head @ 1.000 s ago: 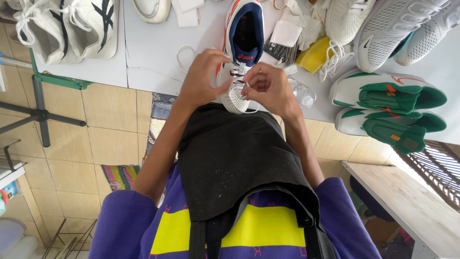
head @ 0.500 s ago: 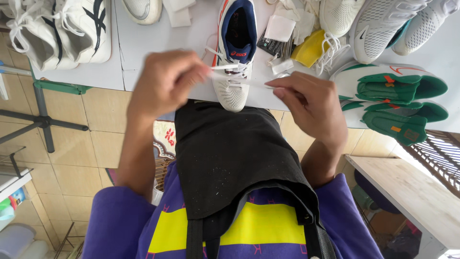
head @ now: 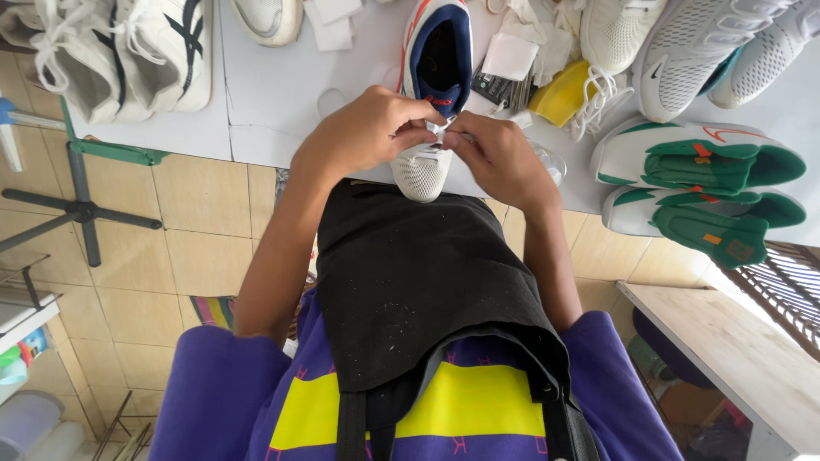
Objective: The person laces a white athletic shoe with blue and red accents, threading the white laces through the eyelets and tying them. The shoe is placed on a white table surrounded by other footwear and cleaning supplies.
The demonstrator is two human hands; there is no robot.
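Left hand (head: 363, 137) and right hand (head: 500, 158) meet over the shoe's throat; fingers (head: 424, 130) of both narrow, pinched on the white lace (head: 438, 127). The shoe (head: 430, 94) lies directly under them at the counter (head: 282, 85) edge, long axis 6 to 12 o'clock, toe at 6, toward the person. Both hands equally near. Green-and-white pair (head: 696, 183) at 3 o'clock, well apart.

Shoe-cleaning or shoe-repair workshop

Many sneakers (head: 675, 51) crowd a white worktable (head: 282, 94); cloths (head: 337, 21) lie among them; tiled floor (head: 205, 230) below.
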